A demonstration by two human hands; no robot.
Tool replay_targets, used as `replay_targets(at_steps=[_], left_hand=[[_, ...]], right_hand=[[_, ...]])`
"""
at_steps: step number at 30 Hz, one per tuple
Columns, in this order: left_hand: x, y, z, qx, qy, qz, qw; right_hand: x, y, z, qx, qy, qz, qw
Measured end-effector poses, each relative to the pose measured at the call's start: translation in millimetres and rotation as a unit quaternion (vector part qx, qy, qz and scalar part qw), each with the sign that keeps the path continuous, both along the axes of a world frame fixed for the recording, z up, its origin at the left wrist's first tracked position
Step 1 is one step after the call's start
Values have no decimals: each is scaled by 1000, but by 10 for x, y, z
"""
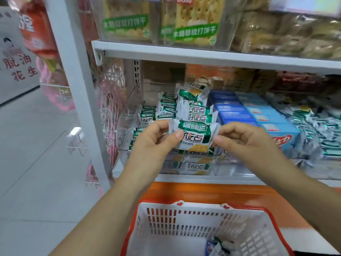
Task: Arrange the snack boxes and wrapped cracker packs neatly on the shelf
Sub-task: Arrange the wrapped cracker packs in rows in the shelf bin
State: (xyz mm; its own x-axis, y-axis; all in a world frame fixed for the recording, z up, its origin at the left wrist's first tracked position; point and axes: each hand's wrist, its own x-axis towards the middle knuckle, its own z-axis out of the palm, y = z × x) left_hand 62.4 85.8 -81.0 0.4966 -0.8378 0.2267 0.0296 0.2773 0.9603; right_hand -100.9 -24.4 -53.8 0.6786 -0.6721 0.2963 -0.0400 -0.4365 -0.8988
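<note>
Cracker pack held at shelf.
Our left hand [156, 137] and right hand [241, 139] pinched the cracker pack [193, 135] by its ends.

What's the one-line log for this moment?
left hand: pinches cracker pack | right hand: pinches its other end | basket: below hands

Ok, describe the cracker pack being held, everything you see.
The wrapped cracker pack is white and green, shiny like foil, with a yellow cracker picture. The left hand and right hand pinch its crimped ends, holding it level before a stack of similar packs.
</note>
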Motion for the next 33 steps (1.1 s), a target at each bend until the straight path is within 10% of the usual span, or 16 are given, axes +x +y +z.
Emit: replay_targets(at_steps=[26, 33], left_hand=[[-74, 50, 8, 108, -166, 166, 966], [-43, 28, 8, 157, 57, 50, 985]], right_hand=[[-19, 132, -92, 86, 84, 35, 992], [23, 169, -31, 459, -26, 56, 886]])
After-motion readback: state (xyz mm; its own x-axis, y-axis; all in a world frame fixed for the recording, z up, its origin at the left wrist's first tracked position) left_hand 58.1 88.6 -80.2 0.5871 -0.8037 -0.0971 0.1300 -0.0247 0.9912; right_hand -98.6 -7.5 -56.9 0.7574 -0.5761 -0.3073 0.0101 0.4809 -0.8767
